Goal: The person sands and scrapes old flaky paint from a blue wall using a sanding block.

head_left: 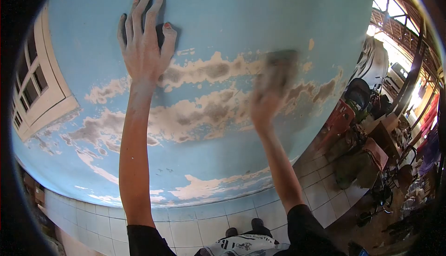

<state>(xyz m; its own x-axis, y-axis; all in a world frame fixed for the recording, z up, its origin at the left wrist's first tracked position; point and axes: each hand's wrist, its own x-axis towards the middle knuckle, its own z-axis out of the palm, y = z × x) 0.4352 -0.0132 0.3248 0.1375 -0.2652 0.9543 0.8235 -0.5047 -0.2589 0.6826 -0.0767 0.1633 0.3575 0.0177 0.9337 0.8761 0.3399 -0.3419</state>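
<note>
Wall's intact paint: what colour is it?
Light blue; the wall shows best in the head view.

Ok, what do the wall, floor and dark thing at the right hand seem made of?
Wall: likely plaster or cement under fairly matte blue paint; pale and grey patches show through.
Floor: probably ceramic tile, smooth-looking, from its pale squares and joint lines.
Dark thing at the right hand: too blurred to tell.

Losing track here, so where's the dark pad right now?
In the head view, the blurred dark pad is at the right hand, beside the peeled patches on the blue wall, right of the left hand.
</note>
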